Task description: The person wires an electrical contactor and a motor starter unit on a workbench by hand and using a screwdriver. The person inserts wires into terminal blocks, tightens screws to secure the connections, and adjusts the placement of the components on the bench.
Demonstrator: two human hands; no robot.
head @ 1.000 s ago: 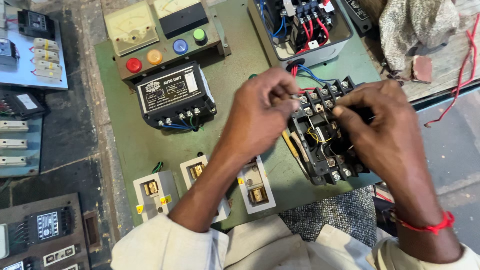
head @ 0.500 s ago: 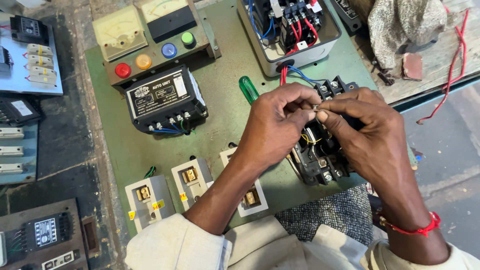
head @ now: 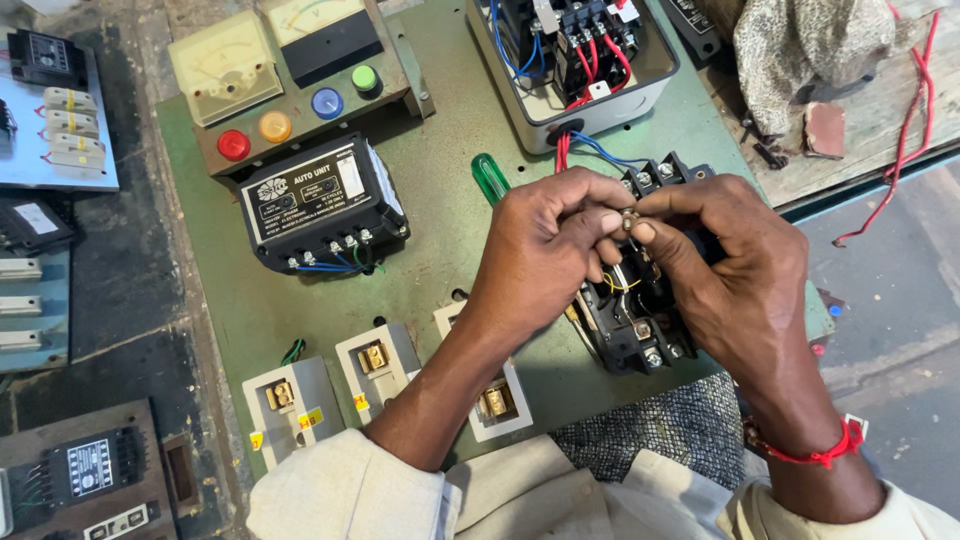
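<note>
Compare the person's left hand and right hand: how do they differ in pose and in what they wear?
The left hand reaches in from the lower left with a bare wrist; the right hand comes from the lower right and wears a red thread on its wrist. The left hand hides most of a green-handled screwdriver, while the right hand covers part of the black contactor. Both pinch the same small metal part between their fingertips.
</note>
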